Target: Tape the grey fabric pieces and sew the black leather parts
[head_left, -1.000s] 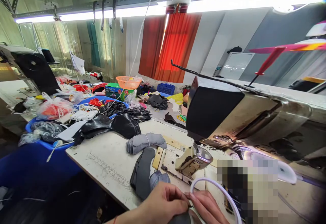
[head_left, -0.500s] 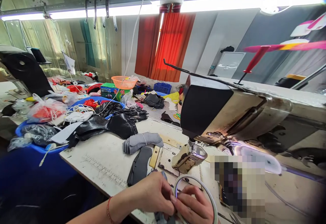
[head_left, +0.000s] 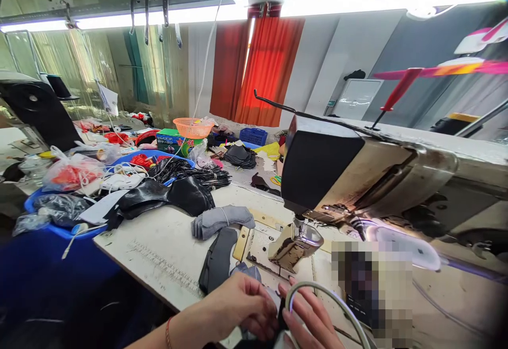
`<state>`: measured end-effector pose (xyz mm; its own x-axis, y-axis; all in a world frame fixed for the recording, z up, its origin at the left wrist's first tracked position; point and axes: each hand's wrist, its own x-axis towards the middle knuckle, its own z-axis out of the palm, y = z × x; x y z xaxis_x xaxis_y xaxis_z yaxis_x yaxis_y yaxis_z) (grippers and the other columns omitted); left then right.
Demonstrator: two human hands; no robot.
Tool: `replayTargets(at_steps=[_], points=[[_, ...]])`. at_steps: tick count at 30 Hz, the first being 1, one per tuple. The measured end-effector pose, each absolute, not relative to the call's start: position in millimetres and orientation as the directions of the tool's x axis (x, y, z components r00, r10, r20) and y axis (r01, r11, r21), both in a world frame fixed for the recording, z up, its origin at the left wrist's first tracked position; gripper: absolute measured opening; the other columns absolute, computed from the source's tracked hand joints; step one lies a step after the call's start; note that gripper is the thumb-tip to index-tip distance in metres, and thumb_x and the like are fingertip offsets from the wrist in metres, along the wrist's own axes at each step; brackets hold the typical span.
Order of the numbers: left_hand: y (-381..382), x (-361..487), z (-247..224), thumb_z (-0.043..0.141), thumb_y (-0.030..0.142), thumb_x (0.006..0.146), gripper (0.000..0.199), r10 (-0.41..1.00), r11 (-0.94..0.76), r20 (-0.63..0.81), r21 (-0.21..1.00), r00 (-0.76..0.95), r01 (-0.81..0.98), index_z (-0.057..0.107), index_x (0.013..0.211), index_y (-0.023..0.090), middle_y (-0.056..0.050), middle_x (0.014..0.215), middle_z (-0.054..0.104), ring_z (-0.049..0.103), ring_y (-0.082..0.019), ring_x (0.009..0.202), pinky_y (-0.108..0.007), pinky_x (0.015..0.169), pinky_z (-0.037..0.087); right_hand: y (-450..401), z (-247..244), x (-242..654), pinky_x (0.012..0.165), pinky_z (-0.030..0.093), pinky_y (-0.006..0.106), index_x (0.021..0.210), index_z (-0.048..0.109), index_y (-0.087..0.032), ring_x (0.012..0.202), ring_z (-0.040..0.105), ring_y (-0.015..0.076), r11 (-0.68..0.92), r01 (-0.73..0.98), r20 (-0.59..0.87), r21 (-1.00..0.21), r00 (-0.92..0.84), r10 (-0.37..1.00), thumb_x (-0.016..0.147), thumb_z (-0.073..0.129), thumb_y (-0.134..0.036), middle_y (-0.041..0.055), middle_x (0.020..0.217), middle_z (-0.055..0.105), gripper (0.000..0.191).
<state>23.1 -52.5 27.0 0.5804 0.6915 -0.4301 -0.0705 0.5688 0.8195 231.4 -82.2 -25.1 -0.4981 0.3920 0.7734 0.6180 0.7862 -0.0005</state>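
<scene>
My left hand (head_left: 242, 307) is at the lower middle, its fingers pinched together over a dark cut piece (head_left: 281, 312) that is mostly hidden between my hands. To its right, my right hand (head_left: 311, 317) has its fingers stretched, with a narrow pale roll of tape (head_left: 337, 300) looped around them. Grey cut pieces (head_left: 248, 271) lie just beyond my left hand. A stack of dark grey cut pieces (head_left: 217, 259) and a tied grey bundle (head_left: 222, 222) rest further up the white table (head_left: 159, 248).
A sewing machine (head_left: 321, 163) stands over the table at right, its post (head_left: 296, 245) beyond my hands. Glossy black pieces (head_left: 166, 196) lie at the left edge beside a blue tub (head_left: 89, 236) of bags and cords. A blurred-out object (head_left: 363, 291) sits at right.
My right hand has shifted slightly right and its fingers have straightened. The tape roll has moved right and down with it. More of the dark piece shows between my hands.
</scene>
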Motion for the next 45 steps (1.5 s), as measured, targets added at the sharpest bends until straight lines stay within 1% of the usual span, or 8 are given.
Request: replayTargets(at_steps=[5, 10, 17, 25, 31, 35, 39, 45], points=[[-63, 21, 33, 0.071, 0.035, 0.063, 0.025, 0.692, 0.446, -0.285, 0.891, 0.664, -0.082, 0.067, 0.069, 0.011, -0.001, 0.061, 0.063, 0.057, -0.009, 0.049, -0.023, 0.059, 0.049, -55, -28, 245, 0.09, 0.06, 0.032, 0.152, 0.026, -0.016, 0.131, 0.05, 0.0247, 0.849, 0.486, 0.65, 0.208, -0.717, 0.251, 0.099, 0.046, -0.037, 0.0095, 0.12, 0.072, 0.06], [-63, 19, 43, 0.059, 0.027, 0.067, 0.015, 0.704, 0.315, -0.249, 0.949, 0.665, 0.021, 0.065, 0.068, 0.014, 0.001, 0.058, 0.06, 0.053, -0.009, 0.048, -0.023, 0.057, 0.048, -47, -27, 249, 0.096, 0.057, 0.034, 0.153, 0.022, -0.017, 0.119, 0.062, 0.0236, 0.89, 0.411, 0.593, 0.197, -0.773, 0.226, 0.099, 0.045, -0.039, 0.0095, 0.124, 0.068, 0.064], [-66, 21, 37, 0.053, 0.009, 0.059, 0.026, 0.852, -0.33, 0.172, 0.91, 0.494, 0.252, 0.031, 0.046, 0.017, 0.007, 0.046, 0.027, 0.026, -0.005, 0.047, -0.021, 0.046, 0.019, -49, -28, 231, 0.085, 0.061, 0.029, 0.152, 0.024, -0.022, 0.106, 0.07, 0.0216, 0.851, 0.508, 0.661, 0.133, -0.686, 0.306, 0.097, 0.051, -0.03, 0.0078, 0.108, 0.076, 0.062], [-67, 17, 27, 0.048, 0.02, 0.072, 0.015, 0.799, -0.025, -0.039, 0.995, 0.6, 0.099, 0.059, 0.063, 0.016, 0.001, 0.053, 0.052, 0.048, -0.01, 0.048, -0.02, 0.049, 0.036, -54, -32, 230, 0.1, 0.052, 0.033, 0.13, 0.059, -0.015, 0.132, 0.049, 0.0223, 0.865, 0.477, 0.7, 0.156, -0.672, 0.244, 0.095, 0.056, -0.028, 0.0115, 0.115, 0.074, 0.038], [-67, 16, 26, 0.054, 0.012, 0.063, 0.023, 0.827, -0.364, 0.203, 0.903, 0.524, 0.226, 0.038, 0.048, 0.017, 0.005, 0.047, 0.038, 0.034, -0.006, 0.047, -0.021, 0.048, 0.024, -56, -25, 219, 0.093, 0.057, 0.031, 0.13, 0.059, -0.02, 0.119, 0.062, 0.0203, 0.85, 0.514, 0.773, 0.112, -0.583, 0.25, 0.097, 0.05, -0.026, 0.0069, 0.103, 0.078, 0.034], [-67, 30, 16, 0.055, 0.023, 0.063, 0.02, 0.904, -0.094, 0.001, 0.976, 0.429, 0.195, 0.04, 0.05, 0.019, 0.006, 0.047, 0.036, 0.032, -0.006, 0.046, -0.022, 0.046, 0.024, -64, -29, 225, 0.092, 0.057, 0.033, 0.149, 0.034, -0.026, 0.112, 0.067, 0.0216, 0.814, 0.577, 0.718, 0.072, -0.596, 0.359, 0.097, 0.051, -0.024, 0.0069, 0.113, 0.075, 0.055], [-68, 45, 4, 0.056, 0.047, 0.061, 0.029, 0.84, 0.341, -0.312, 0.94, 0.444, 0.017, 0.048, 0.057, 0.019, 0.005, 0.043, 0.045, 0.044, -0.009, 0.039, -0.022, 0.041, 0.033, -79, -33, 228, 0.099, 0.054, 0.039, 0.145, 0.043, -0.03, 0.135, 0.046, 0.0246, 0.747, 0.663, 0.726, 0.039, -0.533, 0.435, 0.099, 0.044, -0.024, 0.0065, 0.123, 0.071, 0.046], [-67, 51, -5, 0.068, 0.047, 0.053, 0.036, 0.757, 0.588, -0.48, 0.796, 0.444, -0.144, 0.052, 0.063, 0.017, 0.004, 0.048, 0.055, 0.043, -0.006, 0.036, -0.019, 0.039, 0.032, -92, -43, 222, 0.101, 0.053, 0.042, 0.14, 0.052, -0.027, 0.14, 0.037, 0.0289, 0.7, 0.714, 0.765, -0.023, -0.438, 0.472, 0.098, 0.047, -0.032, 0.0097, 0.12, 0.072, 0.043]])
